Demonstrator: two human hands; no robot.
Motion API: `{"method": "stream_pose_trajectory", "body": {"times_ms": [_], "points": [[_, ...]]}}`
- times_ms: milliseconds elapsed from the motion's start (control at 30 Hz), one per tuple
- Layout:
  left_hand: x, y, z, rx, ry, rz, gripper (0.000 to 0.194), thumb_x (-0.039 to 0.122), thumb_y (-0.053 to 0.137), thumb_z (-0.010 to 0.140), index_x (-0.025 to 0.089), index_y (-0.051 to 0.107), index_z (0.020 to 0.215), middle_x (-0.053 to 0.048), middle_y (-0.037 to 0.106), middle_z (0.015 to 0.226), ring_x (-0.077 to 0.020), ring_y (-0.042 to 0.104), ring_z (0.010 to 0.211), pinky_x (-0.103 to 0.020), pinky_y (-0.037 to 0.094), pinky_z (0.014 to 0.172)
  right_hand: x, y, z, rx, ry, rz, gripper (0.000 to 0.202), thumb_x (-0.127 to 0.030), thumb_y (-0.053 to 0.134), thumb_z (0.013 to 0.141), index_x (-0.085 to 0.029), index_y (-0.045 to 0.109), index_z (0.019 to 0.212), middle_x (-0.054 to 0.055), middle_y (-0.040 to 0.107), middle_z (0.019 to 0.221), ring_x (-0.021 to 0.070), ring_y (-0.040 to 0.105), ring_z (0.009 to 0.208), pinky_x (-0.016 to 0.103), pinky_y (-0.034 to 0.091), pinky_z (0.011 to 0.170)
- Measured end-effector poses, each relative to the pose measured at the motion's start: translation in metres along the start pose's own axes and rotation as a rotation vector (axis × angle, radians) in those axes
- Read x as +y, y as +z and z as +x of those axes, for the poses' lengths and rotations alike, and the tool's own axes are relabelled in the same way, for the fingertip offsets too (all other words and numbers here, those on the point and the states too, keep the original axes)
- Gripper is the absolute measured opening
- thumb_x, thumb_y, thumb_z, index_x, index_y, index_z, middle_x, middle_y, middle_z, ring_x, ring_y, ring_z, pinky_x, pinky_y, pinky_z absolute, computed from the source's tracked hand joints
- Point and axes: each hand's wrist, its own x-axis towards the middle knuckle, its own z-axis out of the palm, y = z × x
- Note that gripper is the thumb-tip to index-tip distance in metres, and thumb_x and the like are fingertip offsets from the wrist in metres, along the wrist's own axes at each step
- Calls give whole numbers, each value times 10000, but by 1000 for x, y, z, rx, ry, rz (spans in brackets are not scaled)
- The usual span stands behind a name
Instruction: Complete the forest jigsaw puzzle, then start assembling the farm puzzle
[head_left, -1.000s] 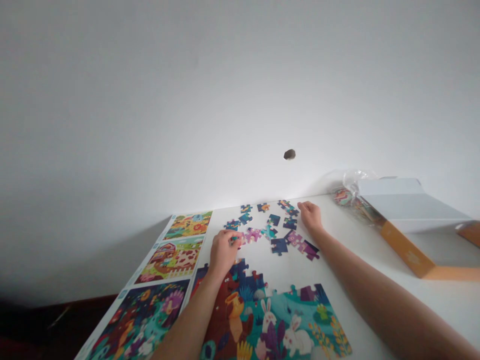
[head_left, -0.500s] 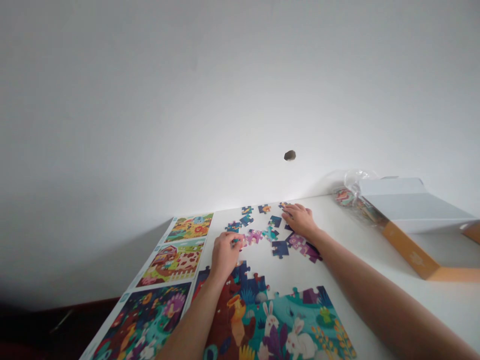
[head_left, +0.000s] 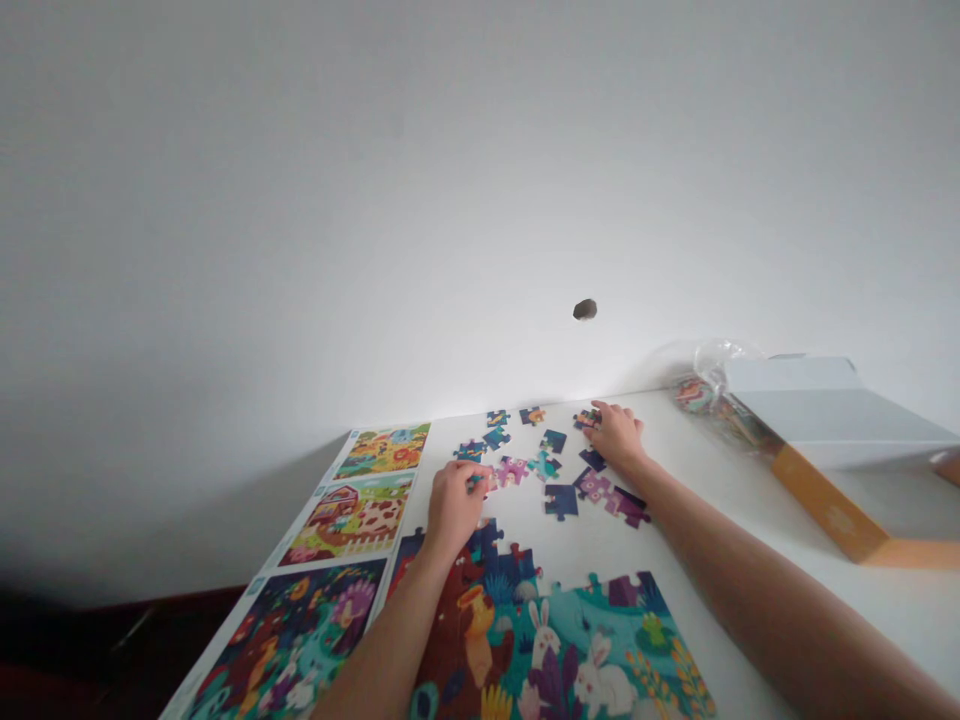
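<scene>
My left hand (head_left: 456, 505) is closed in a pinch, with a small teal bit of a puzzle piece (head_left: 475, 482) showing at its fingertips. Just right of it lies a pink-purple puzzle piece (head_left: 512, 471). At the far side of the table, my right hand (head_left: 618, 437) has its thumb and forefinger about a dark puzzle piece with orange (head_left: 584, 419). A plain dark blue piece (head_left: 592, 459) lies below that hand. In front of both hands is the partly joined jigsaw puzzle (head_left: 547, 650), with white rabbits and a bear; my left forearm covers some of it.
Several loose pieces, among them a navy one (head_left: 561, 502) and a teal one (head_left: 544, 465), are scattered between my hands. Picture sheets (head_left: 360, 515) line the left table edge. An open box (head_left: 832, 505) and a clear plastic bag (head_left: 712, 375) stand right, near the wall (head_left: 375, 220).
My right hand has shifted slightly right, and the dark piece with orange shows more between its fingers. The left hand keeps its pinch almost in place. The whole view has shifted slightly.
</scene>
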Motion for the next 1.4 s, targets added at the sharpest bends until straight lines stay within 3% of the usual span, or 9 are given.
{"method": "stream_pose_trajectory", "body": {"times_ms": [133, 233, 367, 467, 600, 700, 867, 1067, 1400], "points": [[-1, 1, 0, 4, 7, -8, 170, 75, 602, 753, 186, 720, 804, -54, 690, 912, -194, 621, 892, -335, 474, 861, -10, -15, -3, 34, -64, 68, 304, -182, 571, 851, -229, 638, 1144, 70, 648, 1018, 248, 561, 970, 355, 351, 842], [-1, 1, 0, 28, 17, -24, 155, 90, 616, 748, 192, 719, 805, -54, 683, 906, -198, 621, 884, -338, 476, 852, -34, -28, -24, 13, -151, 323, 143, -262, 557, 879, -199, 666, 946, 41, 668, 854, 192, 595, 737, 287, 398, 684], [6, -4, -3, 79, 70, -153, 141, 218, 604, 819, 201, 716, 903, -58, 689, 958, -207, 621, 927, -327, 479, 833, -73, -31, -74, -181, -280, 714, 414, -269, 626, 840, -211, 531, 1238, -33, 646, 685, 160, 570, 580, 248, 401, 569], [17, -10, -8, 15, 126, -297, 223, 304, 533, 890, 206, 702, 996, -50, 701, 965, -183, 628, 889, -292, 481, 798, -92, -23, -102, -355, -343, 781, 248, -212, 616, 834, -214, 600, 1081, -25, 683, 701, 161, 615, 610, 251, 435, 616], [27, -15, -12, -168, 229, -312, 203, 285, 547, 880, 188, 724, 902, -45, 700, 838, -173, 615, 818, -275, 466, 769, -97, -14, -109, -428, -304, 765, 116, -197, 635, 830, -198, 598, 940, -14, 701, 732, 165, 643, 640, 246, 448, 630], [29, -16, -12, -223, 243, -282, 186, 249, 554, 864, 189, 730, 855, -35, 692, 781, -172, 601, 797, -271, 454, 752, -94, -10, -106, -408, -341, 727, 104, -177, 672, 805, -192, 605, 882, -23, 677, 711, 150, 623, 630, 229, 424, 602], [25, -14, -10, -186, 169, -265, 242, 287, 512, 889, 181, 725, 843, -35, 682, 747, -168, 603, 749, -259, 445, 711, -92, -8, -104, -358, -419, 663, 136, -107, 686, 770, -193, 630, 859, -34, 645, 728, 132, 581, 654, 229, 403, 639], [21, -10, -8, -148, 78, -298, 262, 315, 503, 886, 167, 717, 855, -35, 682, 721, -162, 619, 676, -250, 452, 667, -93, -7, -106, -309, -455, 527, 124, -137, 714, 755, -207, 629, 812, -29, 640, 685, 186, 560, 803, 266, 390, 751], [19, -8, -8, -222, 14, -290, 249, 250, 483, 863, 180, 718, 908, 10, 652, 605, -133, 584, 541, -231, 422, 573, -94, -11, -105, -308, -446, 342, 83, -210, 742, 741, -211, 661, 759, -11, 643, 723, 196, 550, 803, 285, 371, 787]]}}
